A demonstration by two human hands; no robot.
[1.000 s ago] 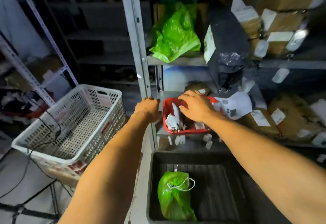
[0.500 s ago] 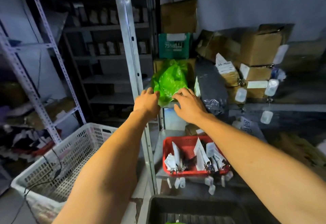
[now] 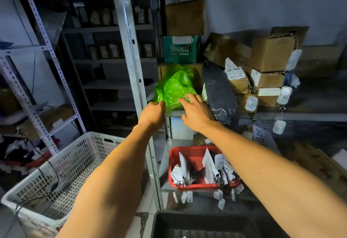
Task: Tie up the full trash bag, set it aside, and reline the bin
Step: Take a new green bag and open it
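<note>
I have both arms extended toward the green plastic bag [image 3: 173, 87], which sits bunched on a metal shelf [image 3: 174, 113] just above the centre of the frame, in front of a stack of cardboard boxes [image 3: 185, 17] and left of a grey wrapped parcel [image 3: 218, 91]. I judge this bag to be liner stock, kept on the shelf within reach of the dark bin [image 3: 201, 224] at the bottom centre of the frame; the bin's interior is mostly out of view, so I cannot confirm its state.

Left hand [image 3: 153, 113]: positioned at the lower-left corner of the bag. The fingers curl forward and their tips meet the film at the shelf edge. I cannot tell whether they have pinched the plastic or only touch it.

Right hand [image 3: 196, 113]: positioned at the lower-right of the bag, palm down. The fingers [image 3: 189, 99] are spread and lie over the bag's lower edge, holding nothing yet.

The two-handed placement brackets the bag from both sides, which I judge suits loose, slippery film that would otherwise slide back on the shelf.

A red basket [image 3: 189, 152] of tagged items occupies the shelf below, directly under my right forearm. A white crate [image 3: 78, 155] stands at lower left.
</note>
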